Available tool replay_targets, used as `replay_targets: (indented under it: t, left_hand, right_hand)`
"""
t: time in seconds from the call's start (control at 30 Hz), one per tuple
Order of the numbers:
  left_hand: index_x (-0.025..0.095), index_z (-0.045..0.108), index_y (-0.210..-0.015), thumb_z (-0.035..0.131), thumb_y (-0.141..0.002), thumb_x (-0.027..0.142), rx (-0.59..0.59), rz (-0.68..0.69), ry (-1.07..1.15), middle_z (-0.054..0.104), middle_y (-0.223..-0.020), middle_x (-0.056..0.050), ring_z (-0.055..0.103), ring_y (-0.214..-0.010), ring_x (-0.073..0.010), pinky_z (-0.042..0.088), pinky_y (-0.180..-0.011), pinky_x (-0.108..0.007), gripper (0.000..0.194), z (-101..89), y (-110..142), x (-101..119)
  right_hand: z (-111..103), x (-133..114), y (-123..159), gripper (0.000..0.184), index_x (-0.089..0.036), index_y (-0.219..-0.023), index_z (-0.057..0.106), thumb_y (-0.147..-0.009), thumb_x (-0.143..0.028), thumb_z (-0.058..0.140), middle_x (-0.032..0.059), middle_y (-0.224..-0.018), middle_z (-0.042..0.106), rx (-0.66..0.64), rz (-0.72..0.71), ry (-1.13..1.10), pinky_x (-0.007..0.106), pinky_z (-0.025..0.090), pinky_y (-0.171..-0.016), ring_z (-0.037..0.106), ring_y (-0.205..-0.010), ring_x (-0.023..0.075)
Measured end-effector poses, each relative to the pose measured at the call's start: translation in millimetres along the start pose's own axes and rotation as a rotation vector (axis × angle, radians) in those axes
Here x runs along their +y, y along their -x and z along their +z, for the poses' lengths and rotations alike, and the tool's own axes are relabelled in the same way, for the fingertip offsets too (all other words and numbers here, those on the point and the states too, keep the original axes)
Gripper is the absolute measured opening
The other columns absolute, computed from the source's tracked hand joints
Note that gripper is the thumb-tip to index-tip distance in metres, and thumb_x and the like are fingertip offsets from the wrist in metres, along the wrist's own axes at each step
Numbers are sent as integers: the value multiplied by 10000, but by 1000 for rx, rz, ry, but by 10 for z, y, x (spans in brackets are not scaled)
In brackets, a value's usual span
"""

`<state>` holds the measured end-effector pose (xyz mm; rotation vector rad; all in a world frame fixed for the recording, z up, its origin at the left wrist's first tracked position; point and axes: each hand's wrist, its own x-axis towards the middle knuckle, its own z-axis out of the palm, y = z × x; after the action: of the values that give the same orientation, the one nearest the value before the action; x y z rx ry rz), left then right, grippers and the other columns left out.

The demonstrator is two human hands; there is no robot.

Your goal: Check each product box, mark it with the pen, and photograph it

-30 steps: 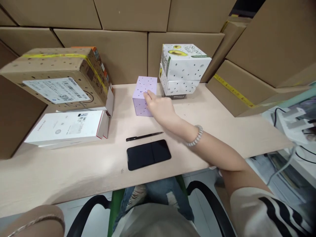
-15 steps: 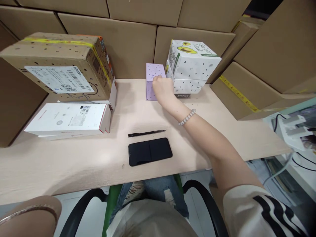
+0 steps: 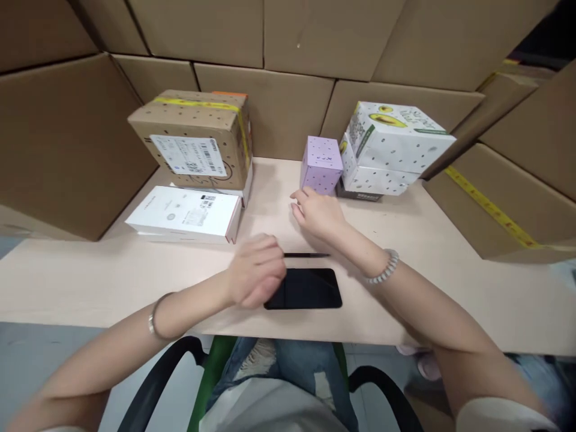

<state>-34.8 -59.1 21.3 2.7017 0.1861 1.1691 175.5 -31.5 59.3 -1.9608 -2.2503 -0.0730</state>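
A lilac dotted box (image 3: pixel 321 162) stands upright at the back of the desk. My right hand (image 3: pixel 318 211) is in front of its base, thumb and fingers apart, with nothing held. Over the left end of a black smartphone (image 3: pixel 312 289) is my left hand (image 3: pixel 257 271), blurred, its fingers curled in a loose fist; the inside of the fist is hidden. Behind the phone lies a dark pen (image 3: pixel 308 255), its left end covered by the left hand.
White avocado-print boxes (image 3: pixel 400 141) are stacked right of the lilac box, over a dark box (image 3: pixel 360 193). At left, a taped brown carton (image 3: pixel 202 141) stands behind flat white boxes (image 3: pixel 186 210). Large cardboard boxes (image 3: pixel 265 111) wall the back and sides of the desk (image 3: pixel 405 294).
My right hand has come off the lilac box and moved toward me, its fingers opening. My left hand has come in over the phone. The view has shifted left.
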Motion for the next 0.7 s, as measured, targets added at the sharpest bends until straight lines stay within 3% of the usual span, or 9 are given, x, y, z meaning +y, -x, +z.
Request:
replay_targets:
  t: [0.07, 0.13, 0.27, 0.33, 0.5, 0.6, 0.7]
  left_hand:
    - [213, 512, -682, 351, -1102, 279, -29, 179, -16, 564, -612, 9, 526, -564, -136, 448, -558, -293, 455, 53, -6, -24]
    - [233, 447, -620, 363, -1057, 217, -59, 252, -32, 540, -556, 13, 468, -497, -137, 398, -508, -308, 446, 135, -5, -51]
    - [231, 496, -604, 416, -1012, 209, -78, 263, -41, 564, -548, 19, 462, -465, -135, 406, -499, -303, 417, 254, 67, -97]
    - [228, 511, -608, 426, -1002, 199, -72, 246, -33, 583, -555, 17, 471, -464, -133, 406, -500, -304, 404, 266, 109, -112]
    - [222, 513, -634, 410, -1004, 196, -149, 127, 58, 631, -591, 5, 498, -485, -133, 361, -504, -324, 385, 191, 134, -154]
    - [224, 484, -643, 378, -1036, 251, -230, -71, 181, 626, -592, -4, 494, -507, -138, 337, -535, -325, 407, 112, 106, -174]
    - [224, 444, -621, 369, -1071, 363, -243, -267, 324, 555, -552, -4, 454, -519, -136, 319, -556, -318, 477, 64, 81, -142]
  right_hand:
    - [34, -80, -69, 300, -163, -1213, 729, -1070, -251, 481, 136, -1269, 769, -23, 4, -203, 343, 494, -805, 734, -969, 245]
    - [54, -196, -171, 267, -160, -1047, 735, -1071, -326, 527, 102, -1080, 799, -153, 58, -499, 297, 487, -731, 695, -789, 176]
    - [106, -548, -376, 588, -153, -815, 688, -1017, -690, 559, 57, -772, 723, -616, 217, -925, 250, 398, -490, 528, -507, 97]
    - [163, -742, -459, 679, -151, -767, 696, -982, -777, 545, 46, -708, 688, -725, 231, -1002, 237, 365, -449, 492, -485, 85]
    - [328, -1033, -578, 679, -156, -655, 669, -990, -739, 575, -3, -565, 557, -728, 222, -1102, 211, 278, -399, 374, -456, 64]
    - [349, -1004, -517, 619, -186, -585, 595, -975, -663, 656, -50, -492, 446, -654, 173, -1201, 202, 229, -392, 317, -444, 56]
    - [302, -845, -347, 601, -212, -544, 512, -930, -616, 731, -71, -454, 406, -527, 124, -1324, 195, 261, -406, 329, -429, 49]
